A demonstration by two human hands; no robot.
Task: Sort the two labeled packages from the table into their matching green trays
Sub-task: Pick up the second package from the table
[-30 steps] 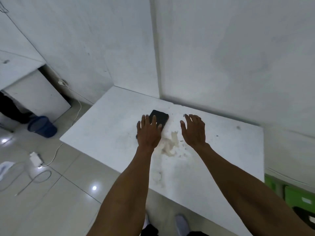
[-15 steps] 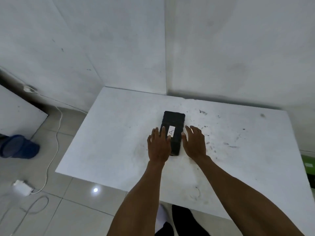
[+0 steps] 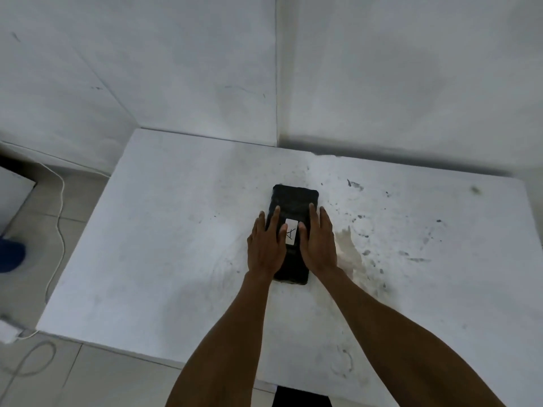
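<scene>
While we look down: our two hands flank one black package [image 3: 295, 201].
Package: flat on the white table [image 3: 164, 230], mid-surface, white label [image 3: 291, 234] marked "A".
Left hand [image 3: 266, 248]: fingers extended, slightly spread, on package's left edge.
Right hand [image 3: 318, 245]: fingers together, on its right edge.

Dim, flat, cool light, no hard glare. Soft shadow under the forearms on the table [image 3: 176, 230] and a dark band where it meets the wall [image 3: 411, 83]. Wide-angle bend at the edges. Overall soft; smeary patch right of the package [image 3: 295, 201].
</scene>
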